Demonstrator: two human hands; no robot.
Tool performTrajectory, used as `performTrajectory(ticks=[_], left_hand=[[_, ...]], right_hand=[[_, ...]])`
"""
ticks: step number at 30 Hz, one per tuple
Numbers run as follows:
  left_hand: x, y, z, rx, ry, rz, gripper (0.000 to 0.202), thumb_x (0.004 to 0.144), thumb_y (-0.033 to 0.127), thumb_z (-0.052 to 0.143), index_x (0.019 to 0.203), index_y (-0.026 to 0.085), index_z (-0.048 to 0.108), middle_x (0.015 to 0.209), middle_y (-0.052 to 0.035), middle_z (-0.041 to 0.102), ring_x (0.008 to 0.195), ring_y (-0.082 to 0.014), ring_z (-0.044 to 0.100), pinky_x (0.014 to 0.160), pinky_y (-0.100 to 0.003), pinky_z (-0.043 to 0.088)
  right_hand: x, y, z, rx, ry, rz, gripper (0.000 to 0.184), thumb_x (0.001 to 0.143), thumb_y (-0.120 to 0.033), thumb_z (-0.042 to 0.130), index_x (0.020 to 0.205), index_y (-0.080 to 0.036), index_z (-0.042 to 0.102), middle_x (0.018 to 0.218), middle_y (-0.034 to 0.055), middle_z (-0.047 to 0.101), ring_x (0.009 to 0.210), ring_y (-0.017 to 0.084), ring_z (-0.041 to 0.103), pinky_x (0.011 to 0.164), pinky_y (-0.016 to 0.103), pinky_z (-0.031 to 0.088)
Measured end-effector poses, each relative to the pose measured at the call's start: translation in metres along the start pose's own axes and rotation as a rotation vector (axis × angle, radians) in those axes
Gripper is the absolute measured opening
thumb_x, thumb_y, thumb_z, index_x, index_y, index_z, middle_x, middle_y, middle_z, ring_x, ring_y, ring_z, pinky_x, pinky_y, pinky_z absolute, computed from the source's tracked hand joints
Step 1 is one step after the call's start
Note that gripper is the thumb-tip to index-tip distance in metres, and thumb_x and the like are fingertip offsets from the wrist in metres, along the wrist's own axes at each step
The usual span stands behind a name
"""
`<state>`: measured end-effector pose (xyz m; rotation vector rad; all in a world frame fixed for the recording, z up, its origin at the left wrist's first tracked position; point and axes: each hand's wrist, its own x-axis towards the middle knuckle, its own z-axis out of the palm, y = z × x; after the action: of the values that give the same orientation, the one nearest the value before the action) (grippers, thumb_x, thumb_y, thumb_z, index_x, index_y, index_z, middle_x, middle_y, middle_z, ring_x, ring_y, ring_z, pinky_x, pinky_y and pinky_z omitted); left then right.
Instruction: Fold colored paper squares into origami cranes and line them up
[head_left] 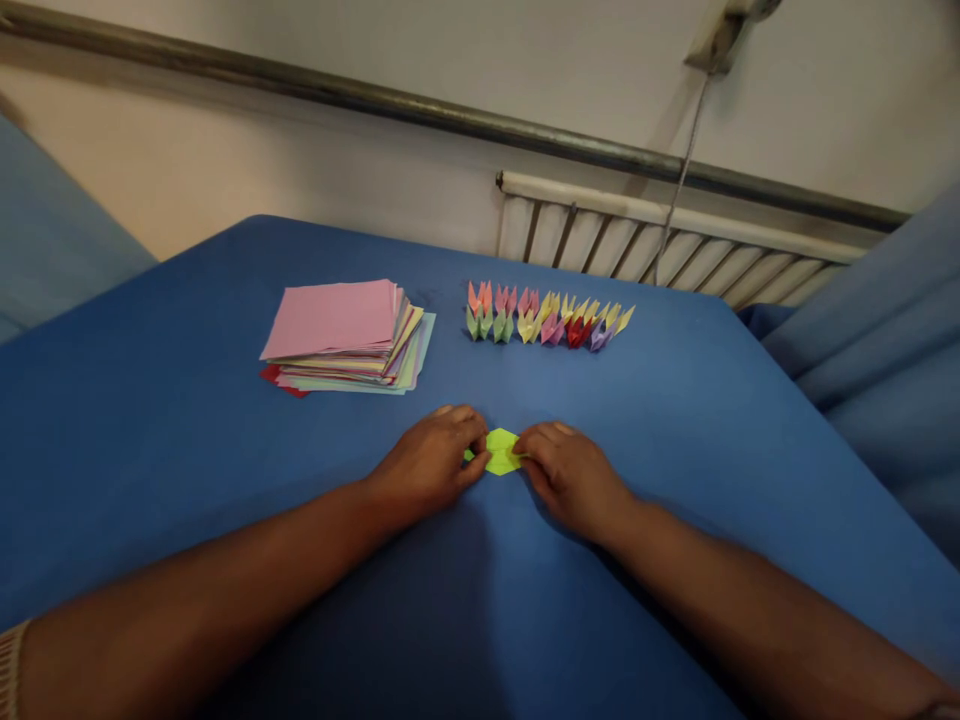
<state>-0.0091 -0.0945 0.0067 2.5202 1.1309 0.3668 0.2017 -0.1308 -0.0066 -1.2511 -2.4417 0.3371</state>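
A small folded piece of yellow-green paper (501, 455) lies low over the blue table between my two hands. My left hand (441, 455) pinches its left end, thumb below and fingers curled above. At the other end, my right hand (566, 468) has its fingertips closed on the paper's right edge. Only the middle of the paper shows, with a crease across it; both ends are partly covered by my fingers.
A stack of coloured paper sheets (334, 320), pink on top, sits at the back left of the blue table (660, 400). Folded paper figures (551, 328) stand in rows at the back. Beyond the table are a radiator (637, 222) and a wall pipe (360, 95); curtains hang at both sides.
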Motion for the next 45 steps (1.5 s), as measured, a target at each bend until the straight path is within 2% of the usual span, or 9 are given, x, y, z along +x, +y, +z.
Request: performTrajectory(ticks=[4,12,17,21,25,31,34,36,45], left_hand=[[-0.001,0.000,-0.001,0.011,-0.018,-0.012,0.007,0.084,0.022,0.053,0.083,0.017,0.058,0.087,-0.0043,0.059,0.084,-0.0184,0.054,0.076,-0.031,0.044],[-0.002,-0.008,-0.010,0.009,-0.079,0.158,0.016,0.091,0.021,0.048,0.088,0.018,0.063,0.090,-0.0034,0.061,0.085,-0.0160,0.056,0.079,-0.029,0.042],[-0.005,-0.007,-0.014,0.074,-0.108,0.231,0.022,0.092,0.021,0.047,0.103,0.022,0.066,0.106,-0.0041,0.064,0.096,-0.0180,0.057,0.086,-0.031,0.042],[-0.009,-0.001,-0.018,0.109,-0.110,0.288,0.025,0.090,0.019,0.047,0.104,0.025,0.067,0.111,-0.0024,0.066,0.100,-0.0189,0.057,0.091,-0.034,0.041],[-0.009,0.000,-0.023,0.011,-0.106,0.297,0.024,0.089,0.021,0.049,0.104,0.024,0.068,0.109,-0.0036,0.066,0.100,-0.0177,0.058,0.091,-0.032,0.043],[0.001,-0.007,-0.010,-0.062,-0.066,0.185,0.021,0.092,0.029,0.047,0.094,0.019,0.066,0.093,-0.0044,0.066,0.089,-0.0169,0.059,0.086,-0.032,0.045],[0.008,-0.012,0.002,-0.007,0.076,0.076,0.027,0.090,0.034,0.052,0.109,0.018,0.062,0.112,-0.0081,0.063,0.106,-0.0218,0.055,0.094,-0.038,0.043],[0.012,-0.015,0.007,0.006,0.081,0.074,0.030,0.089,0.036,0.054,0.113,0.019,0.062,0.123,-0.0088,0.059,0.114,-0.0240,0.052,0.099,-0.042,0.040],[0.013,-0.018,0.007,-0.121,0.079,0.056,0.015,0.084,0.023,0.059,0.098,0.020,0.065,0.120,-0.0049,0.062,0.112,-0.0201,0.054,0.099,-0.040,0.041]], right_hand=[[-0.005,-0.009,-0.006,-0.157,-0.110,-0.078,0.031,0.095,-0.021,0.043,0.121,-0.024,0.060,0.111,0.0092,0.063,0.096,0.023,0.055,0.083,0.039,0.042],[-0.008,-0.009,-0.009,-0.200,-0.160,-0.074,0.032,0.096,-0.024,0.039,0.116,-0.022,0.064,0.118,0.0089,0.062,0.098,0.024,0.056,0.082,0.039,0.043],[-0.010,-0.007,-0.009,-0.216,-0.152,-0.084,0.031,0.096,-0.022,0.039,0.113,-0.020,0.065,0.119,0.0088,0.062,0.099,0.024,0.057,0.085,0.039,0.043],[-0.009,-0.007,-0.010,-0.203,-0.160,-0.102,0.032,0.096,-0.022,0.038,0.115,-0.020,0.064,0.117,0.0092,0.064,0.098,0.023,0.057,0.085,0.039,0.043],[-0.009,-0.009,-0.010,-0.210,-0.154,-0.134,0.034,0.096,-0.021,0.037,0.120,-0.020,0.061,0.130,0.0097,0.057,0.104,0.024,0.055,0.088,0.041,0.042],[-0.006,-0.012,-0.008,-0.233,-0.148,-0.190,0.037,0.098,-0.022,0.035,0.129,-0.017,0.054,0.132,0.0082,0.057,0.111,0.025,0.052,0.089,0.041,0.041],[-0.005,-0.014,-0.008,-0.235,-0.149,-0.185,0.036,0.098,-0.023,0.035,0.127,-0.017,0.056,0.127,0.0084,0.060,0.108,0.025,0.054,0.088,0.041,0.042],[-0.004,-0.014,-0.009,-0.230,-0.139,-0.176,0.035,0.098,-0.023,0.036,0.124,-0.017,0.057,0.124,0.0091,0.062,0.106,0.024,0.054,0.087,0.041,0.043],[-0.005,-0.014,-0.006,-0.205,-0.117,-0.151,0.031,0.097,-0.023,0.039,0.117,-0.016,0.062,0.115,0.0115,0.063,0.099,0.023,0.056,0.085,0.039,0.044]])
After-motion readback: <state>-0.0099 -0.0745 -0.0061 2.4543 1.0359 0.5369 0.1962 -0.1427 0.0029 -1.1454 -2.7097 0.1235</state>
